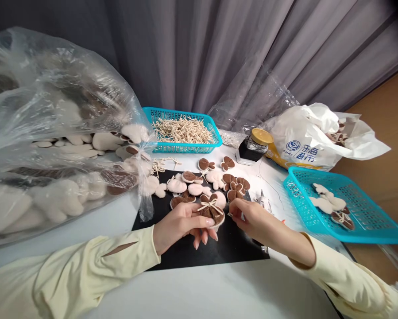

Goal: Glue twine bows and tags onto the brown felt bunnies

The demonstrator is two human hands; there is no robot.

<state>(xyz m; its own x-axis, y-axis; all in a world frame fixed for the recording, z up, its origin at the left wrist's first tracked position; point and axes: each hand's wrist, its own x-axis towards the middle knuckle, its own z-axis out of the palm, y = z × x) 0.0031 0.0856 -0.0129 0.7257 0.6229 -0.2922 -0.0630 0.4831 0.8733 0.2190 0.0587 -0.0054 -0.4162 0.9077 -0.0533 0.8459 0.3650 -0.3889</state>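
Note:
My left hand (182, 223) is closed round a brown and cream plush piece with a cream string bow (212, 209), held just above a black mat (225, 248). My right hand (252, 218) sits close to its right, fingers pinched together near the piece's edge; what they pinch is too small to make out. Several more brown and cream plush pieces (199, 186) lie on the mat just beyond both hands.
A large clear plastic bag of plush pieces (52, 146) fills the left. A blue basket of cream strings (182, 130) stands behind; another blue basket (368, 221) with finished pieces is at right. A small dark jar (252, 148) and a white shopping bag (318, 133) stand behind that.

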